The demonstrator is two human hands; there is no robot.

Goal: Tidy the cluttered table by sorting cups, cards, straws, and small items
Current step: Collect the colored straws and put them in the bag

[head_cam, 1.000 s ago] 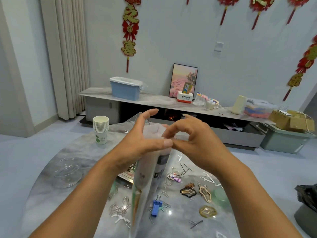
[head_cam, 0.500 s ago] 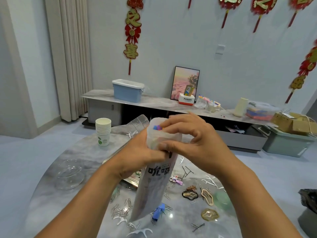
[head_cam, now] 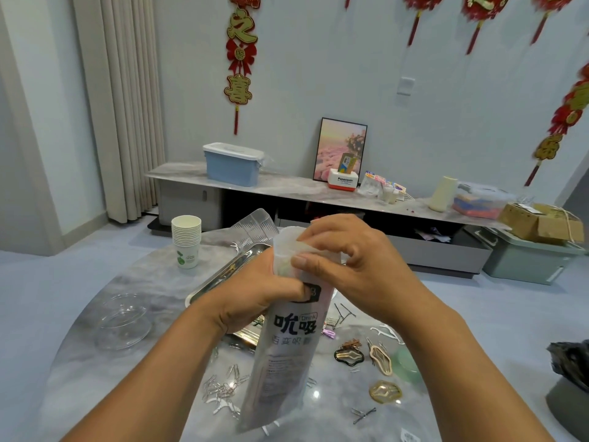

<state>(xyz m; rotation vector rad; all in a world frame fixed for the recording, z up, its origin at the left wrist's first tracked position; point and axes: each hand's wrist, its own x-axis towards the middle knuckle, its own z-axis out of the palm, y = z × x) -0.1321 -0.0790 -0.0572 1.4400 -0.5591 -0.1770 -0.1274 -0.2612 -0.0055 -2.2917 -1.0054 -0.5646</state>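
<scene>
Holding the tall straw bag (head_cam: 288, 339) upright above the marble table (head_cam: 153, 314), your left hand (head_cam: 255, 293) grips its upper part with the thumb across the label, while your right hand (head_cam: 347, 266) pinches the folded top edge between thumb and curled fingers. Paper clips (head_cam: 223, 389), hair clips (head_cam: 381, 358) and floss picks (head_cam: 387, 333) lie scattered below; stacked paper cups (head_cam: 186, 240) stand well apart to the left, beyond a clear glass dish (head_cam: 122, 320).

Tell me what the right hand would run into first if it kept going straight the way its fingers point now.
The right hand points leftward and already pinches the straw bag at its top; beyond that, probably the left hand, though depth is unclear.
</scene>
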